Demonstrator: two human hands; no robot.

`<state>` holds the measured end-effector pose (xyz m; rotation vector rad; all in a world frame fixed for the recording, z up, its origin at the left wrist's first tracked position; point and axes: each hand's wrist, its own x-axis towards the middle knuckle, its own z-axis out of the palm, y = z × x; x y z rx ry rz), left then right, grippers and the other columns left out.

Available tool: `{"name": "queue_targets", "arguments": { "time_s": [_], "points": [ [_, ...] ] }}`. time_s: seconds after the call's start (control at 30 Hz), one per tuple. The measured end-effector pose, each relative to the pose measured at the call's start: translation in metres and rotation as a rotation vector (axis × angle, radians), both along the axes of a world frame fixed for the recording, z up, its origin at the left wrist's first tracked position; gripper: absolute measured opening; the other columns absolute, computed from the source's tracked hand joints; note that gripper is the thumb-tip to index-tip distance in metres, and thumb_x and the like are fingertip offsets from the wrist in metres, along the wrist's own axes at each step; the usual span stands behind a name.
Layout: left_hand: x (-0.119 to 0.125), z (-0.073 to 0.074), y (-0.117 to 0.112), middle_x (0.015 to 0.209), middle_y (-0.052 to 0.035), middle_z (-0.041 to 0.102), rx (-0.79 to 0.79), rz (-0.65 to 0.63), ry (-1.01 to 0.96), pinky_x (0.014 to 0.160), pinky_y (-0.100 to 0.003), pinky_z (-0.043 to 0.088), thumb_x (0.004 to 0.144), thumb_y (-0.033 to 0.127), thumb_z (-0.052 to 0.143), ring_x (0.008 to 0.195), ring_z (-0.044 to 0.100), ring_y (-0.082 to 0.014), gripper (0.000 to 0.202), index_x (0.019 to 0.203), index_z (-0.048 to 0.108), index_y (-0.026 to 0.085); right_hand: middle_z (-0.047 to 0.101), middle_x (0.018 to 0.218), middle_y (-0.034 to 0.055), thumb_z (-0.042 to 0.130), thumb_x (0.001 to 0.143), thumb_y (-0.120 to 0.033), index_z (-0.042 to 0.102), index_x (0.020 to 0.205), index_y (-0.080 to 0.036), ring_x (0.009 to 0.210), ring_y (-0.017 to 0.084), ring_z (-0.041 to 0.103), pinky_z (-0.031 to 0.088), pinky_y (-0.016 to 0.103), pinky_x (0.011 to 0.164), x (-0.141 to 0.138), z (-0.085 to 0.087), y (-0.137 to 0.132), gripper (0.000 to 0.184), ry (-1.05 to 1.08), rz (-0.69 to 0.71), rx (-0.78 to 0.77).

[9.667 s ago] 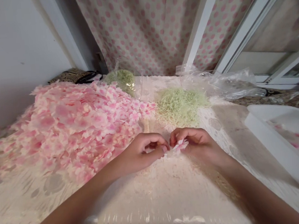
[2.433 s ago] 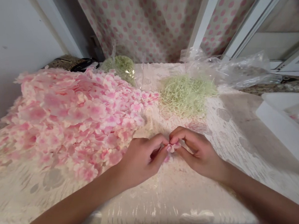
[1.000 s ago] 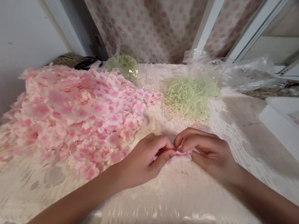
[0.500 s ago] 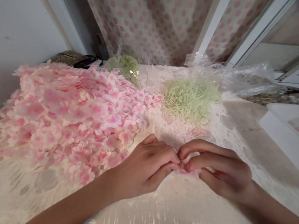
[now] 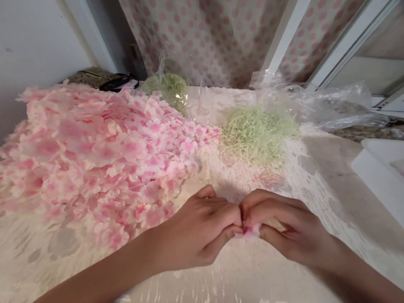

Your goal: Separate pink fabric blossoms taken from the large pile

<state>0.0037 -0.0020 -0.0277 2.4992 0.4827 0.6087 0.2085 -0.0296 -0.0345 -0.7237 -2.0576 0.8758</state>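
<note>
Over the near part of the table, my two hands meet fingertip to fingertip. My left hand [image 5: 209,229] is closed in a pinch, and what lies between its thumb and forefinger is too small and hidden to make out. Between the thumb and bent fingers of my right hand [image 5: 289,224] is a pink artificial flower [image 5: 251,232], its petals partly covered. A large heap of pink and white artificial flowers [image 5: 116,152] spreads to the left. Beyond my right hand lies a loose pile of thin pale green plastic pieces [image 5: 261,134], probably stems.
A clear bag of green pieces [image 5: 172,90] stands behind the flower heap. Crumpled clear plastic [image 5: 336,103] lies at the back right. A white tub [image 5: 388,190] sits at the right, and a patterned bag with a black strap [image 5: 91,78] rests at the back left.
My right hand has moved slightly left, and its fingers have closed in around the flower beside my left fingertips. My left hand has stayed almost in place.
</note>
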Motion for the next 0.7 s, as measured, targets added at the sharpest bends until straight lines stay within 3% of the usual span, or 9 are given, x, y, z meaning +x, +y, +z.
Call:
{"name": "queue_targets", "arguments": {
  "time_s": [0.17, 0.3, 0.43, 0.5, 0.63, 0.7],
  "points": [
    [0.002, 0.0, -0.002, 0.067, 0.002, 0.055, 0.015, 0.007, 0.002, 0.075, -0.028, 0.035, 0.088, 0.011, 0.042, 0.063, 0.046, -0.0115, 0.012, 0.078, 0.047, 0.017, 0.058, 0.082, -0.0004, 0.06, 0.082, -0.004, 0.058, 0.087, -0.019, 0.072, 0.009, 0.056, 0.045, 0.022, 0.065, -0.002, -0.004, 0.003, 0.016, 0.035, 0.054, -0.105],
    [0.004, 0.005, -0.001, 0.061, 0.0036, 0.054, -0.187, 0.097, -0.074, 0.073, -0.025, 0.038, 0.089, 0.016, 0.047, 0.059, 0.047, -0.0095, 0.015, 0.075, 0.053, 0.017, 0.055, 0.082, -0.0001, 0.059, 0.083, -0.01, 0.059, 0.082, -0.02, 0.077, 0.011, 0.055, 0.043, 0.024, 0.068, -0.004, -0.008, 0.006, 0.01, 0.203, 0.046, -0.232],
    [0.003, 0.008, 0.003, 0.091, -0.0027, 0.062, -0.429, 0.203, -0.227, 0.068, -0.023, 0.043, 0.094, 0.019, 0.037, 0.073, 0.056, -0.0101, 0.021, 0.107, 0.054, 0.018, 0.057, 0.085, 0.0001, 0.063, 0.082, -0.02, 0.056, 0.081, -0.02, 0.078, 0.012, 0.055, 0.043, 0.026, 0.068, -0.004, -0.011, 0.011, 0.007, 0.462, -0.068, -0.518],
    [0.002, 0.008, 0.005, 0.101, -0.0046, 0.06, -0.456, 0.199, -0.274, 0.069, -0.022, 0.045, 0.092, 0.014, 0.039, 0.078, 0.057, -0.0102, 0.028, 0.118, 0.048, 0.019, 0.058, 0.081, -0.0007, 0.064, 0.082, -0.024, 0.055, 0.08, -0.02, 0.074, 0.012, 0.055, 0.043, 0.027, 0.069, -0.004, -0.012, 0.013, 0.01, 0.584, -0.091, -0.644],
    [0.003, 0.004, 0.009, 0.093, -0.0037, 0.06, -0.319, 0.237, -0.289, 0.07, -0.023, 0.044, 0.084, 0.012, 0.049, 0.083, 0.057, -0.0122, 0.018, 0.099, 0.058, 0.017, 0.059, 0.07, -0.0023, 0.066, 0.08, -0.023, 0.055, 0.076, -0.018, 0.065, 0.01, 0.055, 0.042, 0.024, 0.063, -0.005, -0.009, 0.013, 0.013, 0.673, -0.059, -0.779],
    [0.005, 0.002, 0.011, 0.081, -0.0015, 0.06, -0.405, 0.301, -0.301, 0.062, -0.021, 0.042, 0.086, 0.017, 0.049, 0.071, 0.055, -0.0103, 0.012, 0.09, 0.06, 0.016, 0.061, 0.07, -0.0025, 0.068, 0.078, -0.02, 0.058, 0.08, -0.018, 0.062, 0.009, 0.055, 0.042, 0.023, 0.061, -0.005, -0.006, 0.012, 0.011, 0.676, -0.063, -0.809]
  ]
}}
